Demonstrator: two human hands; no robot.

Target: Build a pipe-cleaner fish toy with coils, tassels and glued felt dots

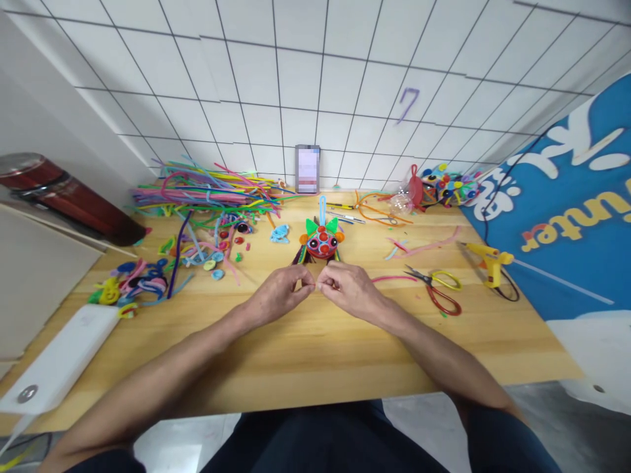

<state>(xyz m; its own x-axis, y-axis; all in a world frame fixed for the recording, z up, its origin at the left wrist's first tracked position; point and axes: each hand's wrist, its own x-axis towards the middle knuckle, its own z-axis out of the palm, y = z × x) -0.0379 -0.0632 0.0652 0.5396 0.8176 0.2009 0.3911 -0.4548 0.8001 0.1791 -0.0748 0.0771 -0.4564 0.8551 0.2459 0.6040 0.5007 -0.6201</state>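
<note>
My left hand (pixel 290 289) and my right hand (pixel 349 288) meet over the middle of the table, fingertips pinched and almost touching. Whatever lies in the pinches, if anything, is too small or hidden to make out. Just beyond them stands a colourful craft figure (pixel 323 242) with a red body, green ears, round dark eyes and a light-blue loop on top. My hands cover its lower edge, and I cannot tell whether they touch it. A pink-red pipe cleaner (pixel 394 278) lies right of my right hand, close to scissors (pixel 430 281) with red and yellow handles.
Bundled pipe cleaners (pixel 207 190) and loose craft bits (pixel 217 256) spread across the left side. A white power strip-like box (pixel 64 355) and a red thermos (pixel 73 197) are there too. A phone (pixel 307 169) leans on the wall; a yellow glue gun (pixel 489 261) lies at right.
</note>
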